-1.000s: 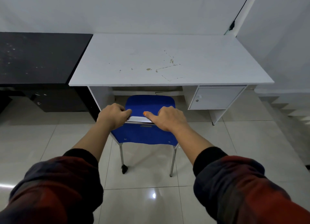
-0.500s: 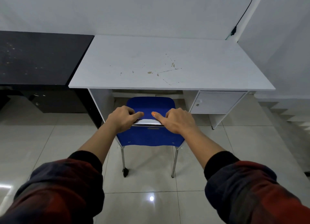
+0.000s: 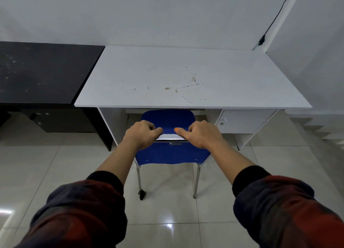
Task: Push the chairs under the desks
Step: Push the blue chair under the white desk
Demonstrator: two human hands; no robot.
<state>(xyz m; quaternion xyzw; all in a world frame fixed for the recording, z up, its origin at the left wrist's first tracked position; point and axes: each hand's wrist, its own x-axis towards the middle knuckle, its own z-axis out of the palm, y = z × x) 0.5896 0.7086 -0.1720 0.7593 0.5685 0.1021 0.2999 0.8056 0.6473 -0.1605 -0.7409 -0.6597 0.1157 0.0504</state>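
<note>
A blue chair with chrome legs stands in front of the white desk. Its seat reaches partly under the desk's front edge, between the left side panel and the small cabinet. My left hand grips the left part of the chair's metal top rail. My right hand grips the right part of the same rail, thumb with an orange nail lying along it. Both rear legs show on the tiled floor; the front legs are hidden under the desk.
A black desk adjoins the white one on the left. A white cabinet with a knob hangs under the white desk's right side. A wall and steps close off the right. A black cable runs up the corner.
Both hands have moved forward with the chair, and its seat has slid further under the white desk. My view has moved closer to the desk.
</note>
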